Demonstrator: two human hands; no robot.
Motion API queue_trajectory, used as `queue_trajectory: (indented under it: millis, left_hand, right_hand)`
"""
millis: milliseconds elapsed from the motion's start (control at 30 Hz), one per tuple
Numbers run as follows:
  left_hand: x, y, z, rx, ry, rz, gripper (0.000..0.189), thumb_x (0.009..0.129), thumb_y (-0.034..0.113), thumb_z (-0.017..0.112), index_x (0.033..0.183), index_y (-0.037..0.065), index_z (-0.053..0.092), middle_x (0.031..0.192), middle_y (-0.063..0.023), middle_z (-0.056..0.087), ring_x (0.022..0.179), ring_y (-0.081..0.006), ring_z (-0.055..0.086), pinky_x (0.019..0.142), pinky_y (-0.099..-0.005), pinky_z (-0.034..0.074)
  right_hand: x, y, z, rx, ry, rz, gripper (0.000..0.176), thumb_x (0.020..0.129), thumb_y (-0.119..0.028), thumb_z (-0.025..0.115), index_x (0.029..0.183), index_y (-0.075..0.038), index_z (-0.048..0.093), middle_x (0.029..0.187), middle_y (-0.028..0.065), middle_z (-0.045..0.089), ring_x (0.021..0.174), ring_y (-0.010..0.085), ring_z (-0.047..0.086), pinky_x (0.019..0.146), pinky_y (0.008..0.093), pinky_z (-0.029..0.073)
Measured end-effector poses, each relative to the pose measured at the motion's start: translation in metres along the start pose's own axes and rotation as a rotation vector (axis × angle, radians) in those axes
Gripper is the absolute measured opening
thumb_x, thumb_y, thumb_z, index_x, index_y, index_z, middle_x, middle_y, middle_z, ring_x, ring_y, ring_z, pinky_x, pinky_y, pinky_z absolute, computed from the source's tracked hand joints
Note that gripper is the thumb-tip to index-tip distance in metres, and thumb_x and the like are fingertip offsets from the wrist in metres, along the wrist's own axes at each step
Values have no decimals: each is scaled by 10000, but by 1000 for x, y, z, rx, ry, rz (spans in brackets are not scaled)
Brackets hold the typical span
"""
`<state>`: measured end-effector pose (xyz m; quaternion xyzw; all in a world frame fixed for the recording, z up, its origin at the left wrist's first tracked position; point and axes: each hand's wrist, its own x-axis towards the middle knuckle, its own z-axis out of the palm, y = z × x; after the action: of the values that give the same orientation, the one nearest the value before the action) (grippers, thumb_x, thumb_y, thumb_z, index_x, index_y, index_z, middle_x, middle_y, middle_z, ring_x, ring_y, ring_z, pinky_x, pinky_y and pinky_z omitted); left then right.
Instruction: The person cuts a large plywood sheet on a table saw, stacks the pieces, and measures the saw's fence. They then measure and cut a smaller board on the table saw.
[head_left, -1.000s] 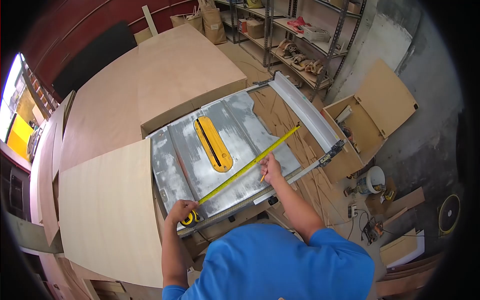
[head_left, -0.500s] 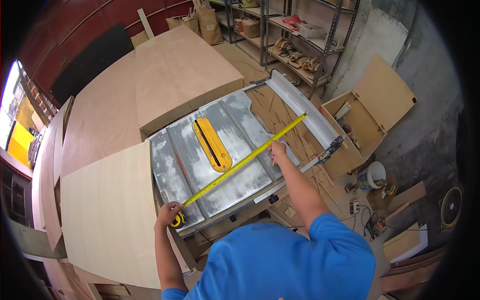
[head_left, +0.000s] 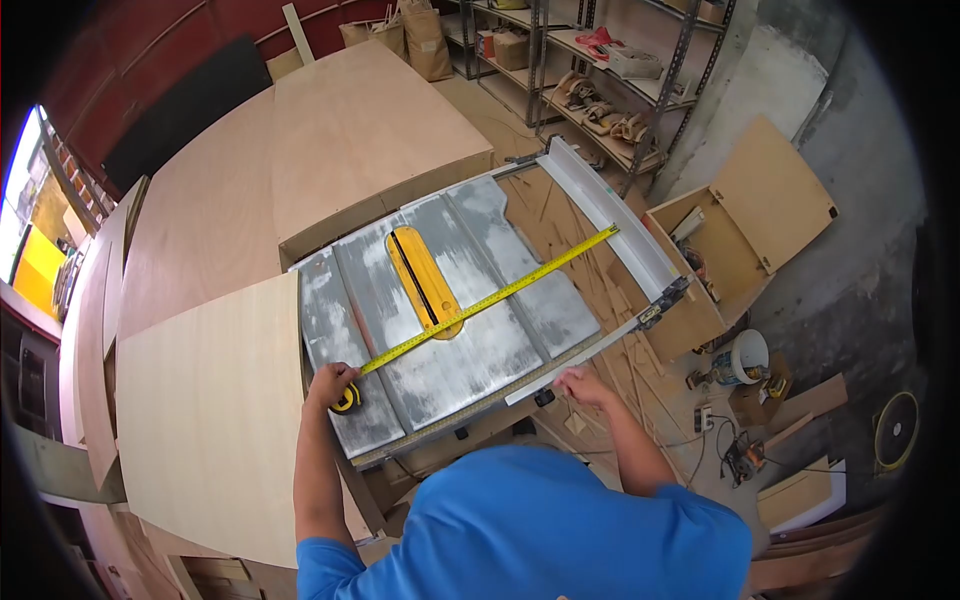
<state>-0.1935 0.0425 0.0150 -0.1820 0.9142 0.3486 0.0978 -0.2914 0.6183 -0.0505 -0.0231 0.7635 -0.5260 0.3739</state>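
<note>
Tape measure [head_left: 346,400]: black and yellow case, rounded, clamped in left hand [head_left: 332,384] near left edge of metal tabletop [head_left: 440,375]. Yellow blade [head_left: 520,283] — narrow and flat — drawn out diagonally across tabletop and over lower end of oval yellow insert [head_left: 418,270] with long dark slot. Blade tip close to pale, straight metal rail [head_left: 610,218]; contact not discernible. Right hand [head_left: 586,386] well apart from left, beside front rail [head_left: 510,405], fingers curled; cannot tell whether closed on anything. Tabletop surface: smooth metal, blotched grey and white, with straight parallel grooves and a notched far-right edge. At left, smooth plywood panel [head_left: 210,410] with pale, fine grain; behind, broad tan panels [head_left: 380,125]. To right, thin wood strips [head_left: 635,375] strewn on floor, plus wooden box [head_left: 695,300] with hinged lid [head_left: 770,195] open — round, whitish bucket [head_left: 748,357] nearby.
</note>
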Motion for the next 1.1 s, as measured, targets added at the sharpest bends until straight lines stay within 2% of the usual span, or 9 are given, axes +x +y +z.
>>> queue_trajectory:
  millis: [100, 200, 400, 633, 733, 833, 933, 1033, 1100]
  left_hand:
    - [11, 0, -4, 11, -41, -45, 371, 901, 349, 684, 860, -18, 707, 614, -86, 587, 574, -154, 542, 570, -362, 453]
    - [14, -6, -3, 21, -26, -38, 388, 901, 370, 681, 847, -14, 706, 624, -111, 597, 573, -178, 553, 574, -380, 455]
    - [23, 4, -5, 116, 3, -43, 399, 898, 411, 657, 895, 18, 726, 753, -195, 676, 714, -337, 666, 678, -436, 502]
    - [29, -1, -5, 117, 37, -2, 411, 900, 427, 647, 900, 24, 730, 772, -202, 680, 741, -352, 673, 696, -438, 508]
    - [34, 4, -1, 105, 8, -2, 407, 901, 423, 642, 863, 27, 724, 741, -192, 670, 708, -341, 663, 670, -430, 502]
    - [39, 14, 2, 129, 9, 29, 390, 897, 416, 644, 842, 38, 721, 718, -183, 662, 686, -331, 657, 659, -423, 499]
    - [44, 3, 0, 92, 9, 42, 378, 892, 409, 646, 844, 41, 722, 736, -174, 675, 707, -323, 668, 679, -410, 513]
    - [40, 13, 0, 120, 30, 26, 375, 895, 400, 644, 847, 36, 720, 748, -169, 682, 718, -317, 674, 688, -403, 520]
    - [42, 9, 3, 142, 18, 32, 372, 900, 399, 639, 857, 39, 721, 748, -172, 678, 709, -317, 671, 679, -410, 514]
  right_hand:
    - [5, 98, 10, -370, 132, -281, 350, 941, -303, 615, 1127, -8, 643, 793, 116, 662, 699, 222, 648, 641, 341, 533]
    - [-23, 63, 41, -383, 253, -69, 526, 857, -379, 704, 1203, 5, 604, 912, 188, 696, 883, 282, 681, 793, 374, 537]
    - [-12, 20, 98, -594, 499, 38, 689, 760, -481, 748, 1169, 37, 553, 981, 259, 690, 920, 412, 684, 783, 477, 536]
    - [18, 31, 94, -674, 494, 61, 452, 754, -395, 781, 944, -18, 619, 901, 231, 712, 832, 404, 698, 744, 482, 549]
    - [17, 24, 69, -50, 106, 127, 417, 736, -351, 806, 948, -33, 639, 713, 97, 654, 600, 283, 632, 588, 391, 517]
    - [64, 99, 34, 596, -480, 448, 389, 749, -318, 801, 992, -52, 653, 669, 24, 581, 529, 180, 531, 531, 312, 462]
    - [62, 90, 42, 312, -245, 446, 446, 730, -349, 794, 996, -23, 645, 741, 106, 664, 625, 279, 642, 599, 388, 515]
    - [14, 30, 89, -534, 566, -32, 535, 696, -407, 801, 991, 4, 624, 876, 206, 710, 816, 388, 697, 716, 461, 536]
    - [-1, 8, 104, -608, 575, 99, 550, 702, -420, 765, 1008, 3, 594, 945, 299, 684, 911, 473, 665, 783, 518, 523]
